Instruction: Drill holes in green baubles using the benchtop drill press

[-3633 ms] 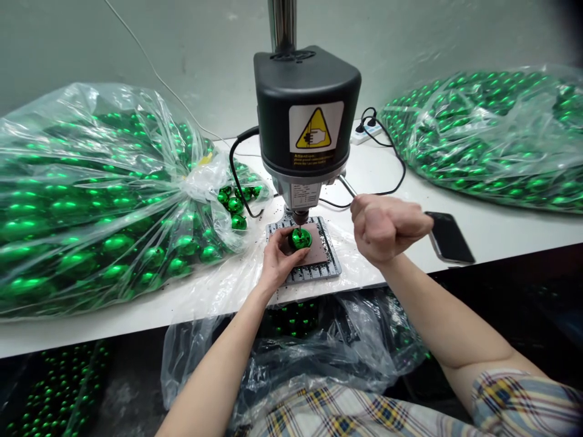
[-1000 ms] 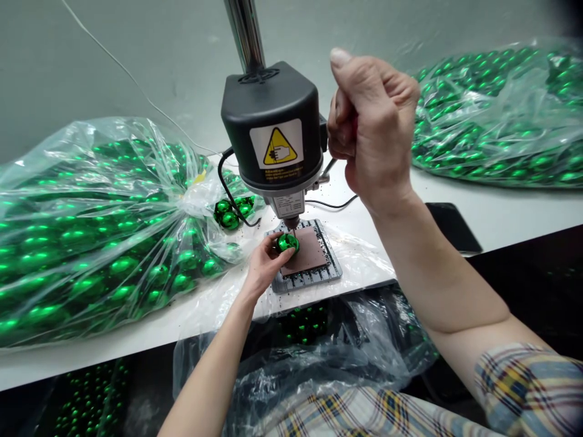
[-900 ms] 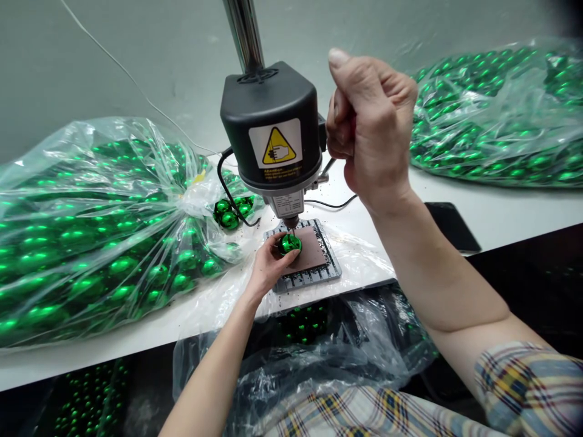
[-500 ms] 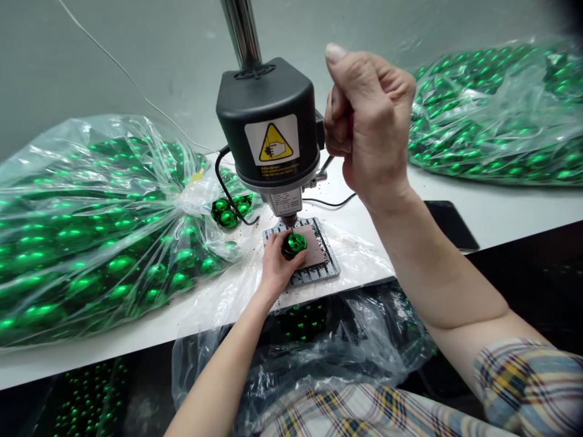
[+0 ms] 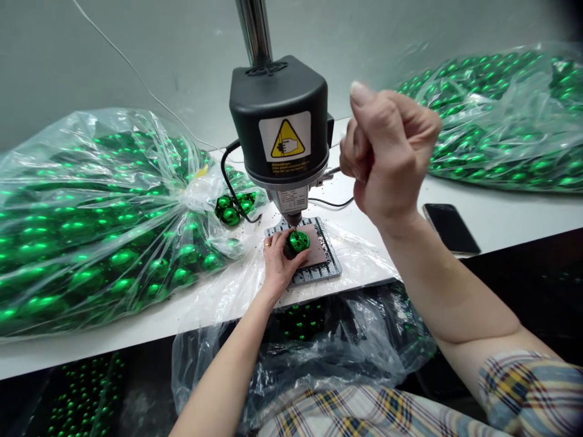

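Note:
On the base of a small black drill press [image 5: 279, 115], my left hand [image 5: 279, 258] curls its fingers and thumb around a shiny green ball ornament [image 5: 299, 241]. The ball rests on a brownish square pad [image 5: 319, 243] under the chuck [image 5: 294, 220]. The thin bit reaches the top of the ball or just above it; I cannot tell which. Raised to the right of the machine's head, my right hand [image 5: 392, 152] is closed in a fist. A thin metal lever [image 5: 334, 171] runs from the press into that fist, and its end is hidden by the fingers.
A large clear bag [image 5: 100, 230] of green balls lies on the left, with several joined balls [image 5: 230, 212] beside its neck. Another full bag [image 5: 510, 121] is at the back right. A phone [image 5: 450, 227] lies on the white table [image 5: 364, 243]. Plastic film [image 5: 218, 358] hangs at the front edge.
My right hand has come down and to the right, beside the drill head. The left hand still holds the ball on the pad. The whole view has shifted slightly.

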`<state>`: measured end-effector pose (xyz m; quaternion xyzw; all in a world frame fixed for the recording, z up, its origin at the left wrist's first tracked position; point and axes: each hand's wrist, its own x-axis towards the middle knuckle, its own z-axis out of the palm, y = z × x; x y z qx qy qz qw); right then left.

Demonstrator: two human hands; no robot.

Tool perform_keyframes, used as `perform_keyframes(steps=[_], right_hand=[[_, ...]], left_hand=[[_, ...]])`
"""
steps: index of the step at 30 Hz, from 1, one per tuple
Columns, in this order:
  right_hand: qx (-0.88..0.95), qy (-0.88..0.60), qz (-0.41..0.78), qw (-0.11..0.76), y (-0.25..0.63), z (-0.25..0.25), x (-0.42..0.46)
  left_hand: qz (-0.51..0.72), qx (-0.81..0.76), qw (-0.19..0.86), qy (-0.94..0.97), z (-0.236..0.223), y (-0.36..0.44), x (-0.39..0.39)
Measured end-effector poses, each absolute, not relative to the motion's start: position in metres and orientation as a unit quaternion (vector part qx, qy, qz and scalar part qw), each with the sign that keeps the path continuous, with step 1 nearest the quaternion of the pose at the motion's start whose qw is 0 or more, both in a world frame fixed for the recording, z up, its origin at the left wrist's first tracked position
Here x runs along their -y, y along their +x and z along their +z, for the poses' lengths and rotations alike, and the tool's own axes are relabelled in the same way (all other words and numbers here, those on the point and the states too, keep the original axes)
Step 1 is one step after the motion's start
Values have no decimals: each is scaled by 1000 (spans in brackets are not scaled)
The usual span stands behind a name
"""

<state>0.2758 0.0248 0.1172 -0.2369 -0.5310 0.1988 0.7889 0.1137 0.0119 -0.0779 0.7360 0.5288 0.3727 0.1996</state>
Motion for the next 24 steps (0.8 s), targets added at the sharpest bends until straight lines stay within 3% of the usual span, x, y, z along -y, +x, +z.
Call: perform_keyframes(steps=[11,24], right_hand=[[521,-255,150,800,274,80,-5],[619,-86,34,780,282,34,-13]], left_hand=[[373,-516,192,747,-79,112,-11],[391,-516,185,739,-85,112,-12]])
